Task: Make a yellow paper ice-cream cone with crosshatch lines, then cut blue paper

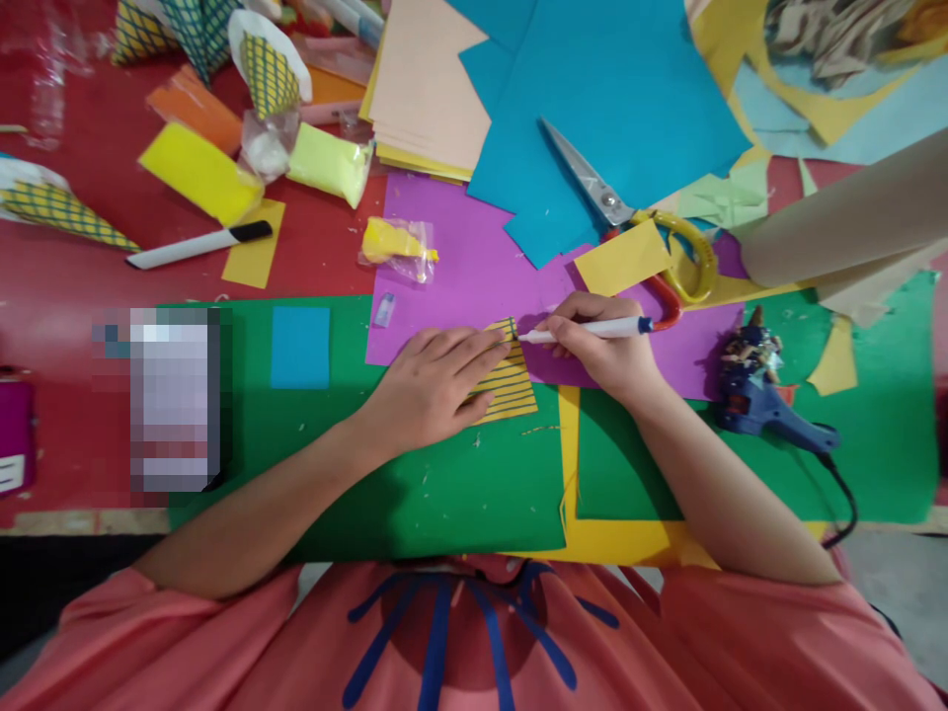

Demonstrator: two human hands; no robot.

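Note:
A small yellow paper piece (511, 385) with dark parallel lines lies on the green and purple sheets in front of me. My left hand (440, 385) rests flat over its left part, fingers stretched out and slightly apart, covering some of the lines. In my right hand (603, 351) is a white marker (603, 328) with a blue end, gripped between thumb and fingers. The marker's tip is at the top edge of the yellow piece, close to a short line there. Just beyond the right hand lies a blank yellow strip (622, 259) over the scissors (611, 202).
A blue glue gun (766, 395) with a cord lies at the right, near a beige paper tube (851, 217). Left are a blue square (300, 348), a capped marker (199, 245) and a blurred-out object (174, 405). Clay packets (330, 163) and coloured sheets (614, 89) lie behind.

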